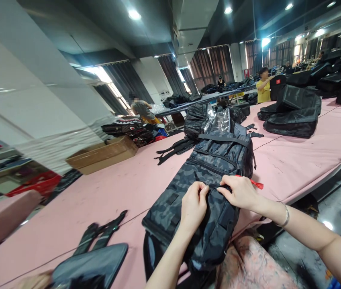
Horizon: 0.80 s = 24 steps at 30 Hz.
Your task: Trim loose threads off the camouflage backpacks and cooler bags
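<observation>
A dark grey camouflage backpack (167, 196) lies lengthwise in front of me on the pink-covered table (110, 192). Both my hands are over its middle, close together. The fingers of my left hand (192, 204) are pinched at a thin dark strip on the bag's face. My right hand (239, 192) pinches the same dark strip a little to the right. Whether that strip is a cord, a strap or a zipper edge I cannot make out. A red ribbon-like piece (257, 184) sticks out beyond my right hand, at the bag's side.
Another camouflage bag with silvery lining (220, 120) lies beyond mine. Black bags (293, 116) are piled at the right. A cardboard box (104, 154) stands on the left edge. At lower left, another person's hand (36, 281) touches a grey-black bag panel (90, 263).
</observation>
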Available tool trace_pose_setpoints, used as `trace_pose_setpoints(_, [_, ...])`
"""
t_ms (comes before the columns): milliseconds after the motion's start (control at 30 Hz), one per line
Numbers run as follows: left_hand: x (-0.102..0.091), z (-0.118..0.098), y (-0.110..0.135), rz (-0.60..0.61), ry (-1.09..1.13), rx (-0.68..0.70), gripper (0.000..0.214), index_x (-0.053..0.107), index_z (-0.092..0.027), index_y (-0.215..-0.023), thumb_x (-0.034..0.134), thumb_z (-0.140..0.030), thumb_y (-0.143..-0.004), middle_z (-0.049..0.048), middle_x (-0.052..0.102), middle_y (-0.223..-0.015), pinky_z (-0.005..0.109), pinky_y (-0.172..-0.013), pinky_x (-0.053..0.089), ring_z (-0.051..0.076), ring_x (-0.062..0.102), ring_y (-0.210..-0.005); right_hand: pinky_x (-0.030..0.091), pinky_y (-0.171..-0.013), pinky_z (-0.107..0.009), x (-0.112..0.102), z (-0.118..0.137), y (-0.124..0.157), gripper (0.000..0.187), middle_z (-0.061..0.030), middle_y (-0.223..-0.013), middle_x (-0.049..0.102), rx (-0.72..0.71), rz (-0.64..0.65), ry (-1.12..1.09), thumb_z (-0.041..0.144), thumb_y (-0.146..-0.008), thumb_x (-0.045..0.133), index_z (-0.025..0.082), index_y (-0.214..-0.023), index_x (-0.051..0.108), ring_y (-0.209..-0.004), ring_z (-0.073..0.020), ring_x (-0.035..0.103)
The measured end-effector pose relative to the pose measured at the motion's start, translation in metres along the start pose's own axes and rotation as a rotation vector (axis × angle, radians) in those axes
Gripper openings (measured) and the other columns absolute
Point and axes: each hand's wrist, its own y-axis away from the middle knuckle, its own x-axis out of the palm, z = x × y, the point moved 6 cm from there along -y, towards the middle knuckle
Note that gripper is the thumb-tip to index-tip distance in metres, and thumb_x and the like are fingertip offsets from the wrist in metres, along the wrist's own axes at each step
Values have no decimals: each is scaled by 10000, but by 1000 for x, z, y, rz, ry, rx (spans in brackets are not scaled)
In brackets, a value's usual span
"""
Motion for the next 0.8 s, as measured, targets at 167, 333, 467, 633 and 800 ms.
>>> trace_pose_setpoints(167, [-2, 3, -1, -12, 4, -25, 204, 464, -208, -684, 384, -336, -822, -10, 542, -665, 261, -610, 370, 149, 507, -627, 351, -600, -221, -4, -3, 3, 130, -6, -777, 661, 16, -39, -34, 294, -854, 509, 197, -780, 554, -729, -141, 609])
trace_pose_setpoints(333, [-4, 3, 1, -36, -10, -33, 206, 473, -209, -683, 387, -333, -823, -11, 552, -659, 261, -609, 380, 151, 518, -625, 361, -589, -215, -1, -4, 7, 130, 0, -751, 655, 26, 4, -139, 328, -811, 559, 199, -810, 572, -668, -127, 593])
trace_pose_setpoints(467, [-5, 0, 2, -66, -58, 11, 205, 467, -208, -691, 379, -329, -831, 2, 561, -687, 269, -628, 388, 159, 528, -654, 366, -596, -218, 0, -1, 5, 141, -8, -757, 660, 29, 27, -153, 334, -807, 559, 196, -826, 583, -677, -134, 597])
trace_pose_setpoints(633, [-5, -3, 3, -99, -120, 62, 210, 463, -208, -693, 364, -320, -841, 11, 562, -692, 276, -625, 397, 166, 535, -665, 353, -568, -215, -3, -1, 2, 155, -2, -740, 662, 41, 50, -152, 352, -806, 559, 201, -818, 593, -643, -130, 593])
trace_pose_setpoints(800, [-5, -9, 4, -110, -118, 127, 200, 459, -207, -692, 372, -309, -841, 9, 550, -680, 274, -626, 403, 161, 532, -655, 356, -584, -223, -1, 5, 2, 146, -12, -742, 665, 6, 59, -111, 339, -809, 559, 198, -819, 597, -686, -147, 608])
